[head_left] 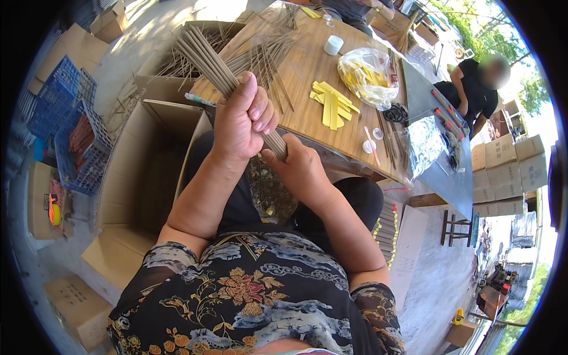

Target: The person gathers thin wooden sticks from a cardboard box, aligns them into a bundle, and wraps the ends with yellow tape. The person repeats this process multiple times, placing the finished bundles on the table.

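Clearly, the sticks (207, 64) are the main thing between the fingers: a tight bundle of thin, straight, grey-brown rods with a dull, matte surface, lying side by side and slanting from upper left to lower right. The left hand (246, 121) is clenched around their middle, its fingers curled over them and its thumb lying along them. Beyond that thumb, the upper ends spread slightly and finish unevenly. Below the left fingers, a shorter stretch of the bundle shows, paler where light catches it, and runs into the right hand (299, 168), which grasps the lower end between thumb and forefinger; its other fingers are mostly hidden. Past the left fingertips, loose sticks (269, 56) lie crisscrossed on the table (305, 50), near a box (160, 89) holding more. Ahead and to the right of both sets of fingers are yellow strips (331, 106) stacked crosswise, a clear bag (371, 74) with more yellow pieces, and a white tub (333, 45). Left of the left fingers and nearer the body, a carton (121, 171) stands open.
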The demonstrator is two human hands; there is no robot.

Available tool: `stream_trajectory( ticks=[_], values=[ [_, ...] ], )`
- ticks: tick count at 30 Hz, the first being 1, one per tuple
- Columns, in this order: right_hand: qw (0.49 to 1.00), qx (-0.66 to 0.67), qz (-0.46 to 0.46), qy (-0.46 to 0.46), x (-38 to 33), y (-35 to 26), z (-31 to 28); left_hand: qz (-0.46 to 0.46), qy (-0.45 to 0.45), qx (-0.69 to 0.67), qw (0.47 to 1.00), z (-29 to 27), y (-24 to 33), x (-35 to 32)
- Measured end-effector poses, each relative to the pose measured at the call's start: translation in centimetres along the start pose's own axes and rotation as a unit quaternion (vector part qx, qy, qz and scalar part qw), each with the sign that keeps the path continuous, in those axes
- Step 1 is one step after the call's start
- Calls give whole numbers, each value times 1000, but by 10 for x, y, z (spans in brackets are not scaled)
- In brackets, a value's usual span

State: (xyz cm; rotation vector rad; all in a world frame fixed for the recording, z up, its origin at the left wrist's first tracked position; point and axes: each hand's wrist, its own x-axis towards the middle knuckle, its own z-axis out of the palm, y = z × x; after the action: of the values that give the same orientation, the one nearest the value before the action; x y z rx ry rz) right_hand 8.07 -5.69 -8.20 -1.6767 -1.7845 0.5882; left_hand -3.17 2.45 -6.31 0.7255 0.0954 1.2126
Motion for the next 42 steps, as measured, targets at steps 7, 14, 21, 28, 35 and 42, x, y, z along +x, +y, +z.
stream_trajectory(
  ticks=[7,14,21,28,35,42],
  values=[
    [983,175,-52,-31,1,2,-3,-28,-117,2,993,9,-9,-7],
    [951,289,-109,31,37,42,-29,2,-152,242,958,56,-29,37],
    [947,307,-44,87,96,108,-38,-33,-159,333,929,41,-79,105],
    [951,303,-10,59,107,131,-29,-38,-132,331,934,11,-105,117],
    [931,358,-43,52,115,145,-24,-54,-106,336,934,0,-118,123],
    [931,359,47,47,97,138,-6,-105,-72,210,969,10,-106,124]
  ],
)
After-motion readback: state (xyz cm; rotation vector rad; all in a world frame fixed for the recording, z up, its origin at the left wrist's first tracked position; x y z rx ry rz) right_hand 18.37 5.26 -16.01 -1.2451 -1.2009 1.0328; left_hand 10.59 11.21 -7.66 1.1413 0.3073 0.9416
